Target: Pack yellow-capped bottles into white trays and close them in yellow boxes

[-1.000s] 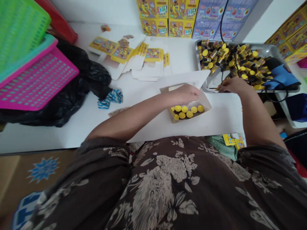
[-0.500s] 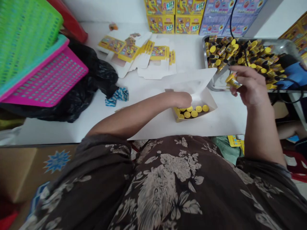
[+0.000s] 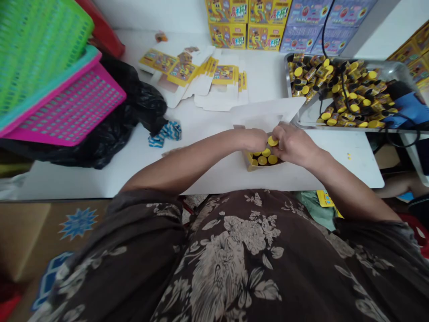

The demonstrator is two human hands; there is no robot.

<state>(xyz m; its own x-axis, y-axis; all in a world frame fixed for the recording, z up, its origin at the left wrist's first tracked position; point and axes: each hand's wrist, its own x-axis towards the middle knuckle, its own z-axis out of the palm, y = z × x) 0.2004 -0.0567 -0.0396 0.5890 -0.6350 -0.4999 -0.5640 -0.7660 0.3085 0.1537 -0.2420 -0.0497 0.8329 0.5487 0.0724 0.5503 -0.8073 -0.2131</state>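
The right hand [image 3: 291,144] is clamping its fingers on a yellow-capped bottle [image 3: 272,141] over the carton [image 3: 250,163]; the left hand [image 3: 253,140] is curling its fingers together beside it.

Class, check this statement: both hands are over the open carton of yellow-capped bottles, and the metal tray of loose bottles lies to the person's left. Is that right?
No: the tray lies to the person's right, not left, as the head view shows. The rest stands: the left hand and right hand are over the open carton of yellow-capped bottles.

The left forearm [image 3: 187,167] and right forearm [image 3: 345,188] angle inward toward each other. The left hand [image 3: 253,140] curls downward, just beside the bent right hand [image 3: 293,144].
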